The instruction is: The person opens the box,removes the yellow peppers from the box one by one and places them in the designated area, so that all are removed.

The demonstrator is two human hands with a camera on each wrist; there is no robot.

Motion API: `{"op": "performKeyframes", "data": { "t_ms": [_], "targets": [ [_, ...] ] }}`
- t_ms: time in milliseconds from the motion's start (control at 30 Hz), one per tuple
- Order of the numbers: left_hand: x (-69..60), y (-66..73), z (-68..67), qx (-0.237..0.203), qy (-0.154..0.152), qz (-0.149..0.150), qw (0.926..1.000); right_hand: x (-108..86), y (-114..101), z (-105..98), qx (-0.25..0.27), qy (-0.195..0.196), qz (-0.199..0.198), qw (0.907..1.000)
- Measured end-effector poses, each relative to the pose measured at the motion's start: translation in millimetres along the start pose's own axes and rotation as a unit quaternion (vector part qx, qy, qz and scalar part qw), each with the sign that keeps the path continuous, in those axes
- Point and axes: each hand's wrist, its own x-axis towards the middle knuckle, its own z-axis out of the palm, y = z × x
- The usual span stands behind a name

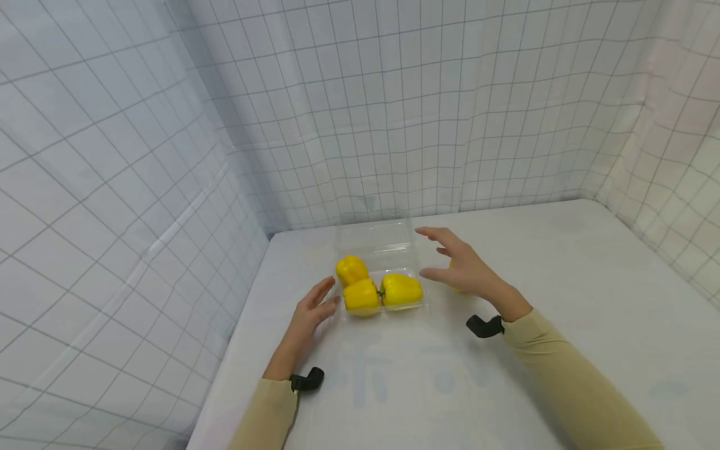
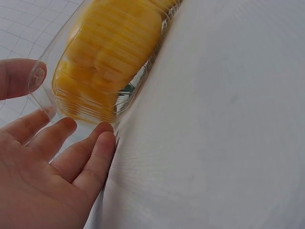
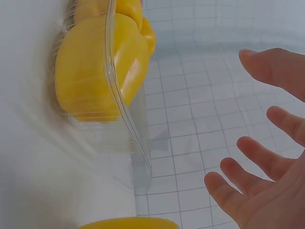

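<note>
A clear plastic clamshell container (image 1: 378, 236) lies with its lid folded back. Three yellow bell peppers (image 1: 401, 290) sit in its near half, one at the back left and two along the front. At the container's left side, my left hand (image 1: 306, 315) touches the wall and rim with fingertips and thumb spread apart. My right hand (image 1: 464, 269) hovers to the right of the container, fingers and thumb parted and holding nothing. Another yellow pepper (image 1: 452, 284) is mostly hidden behind the right hand; its edge (image 3: 131, 223) shows at the bottom of the right wrist view.
A white-covered table (image 1: 562, 281) carries everything. White curtains with a grid pattern (image 1: 394, 125) hang behind the table and along both sides. Each wrist bears a black camera mount (image 1: 485, 325).
</note>
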Motion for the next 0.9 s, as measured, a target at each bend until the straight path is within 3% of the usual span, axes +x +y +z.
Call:
{"op": "performKeyframes", "data": {
  "t_ms": [333,900],
  "targets": [
    [1.4,2.1,0.6,0.0,-0.002,0.006,1.0,9.0,12.5,21.1,-0.019,-0.042,-0.017,0.9988],
    [-0.6,-0.2,-1.4,-0.002,-0.001,0.005,1.0,4.5,18.9,53.5,-0.078,-0.098,-0.001,0.9921]
  ]
}}
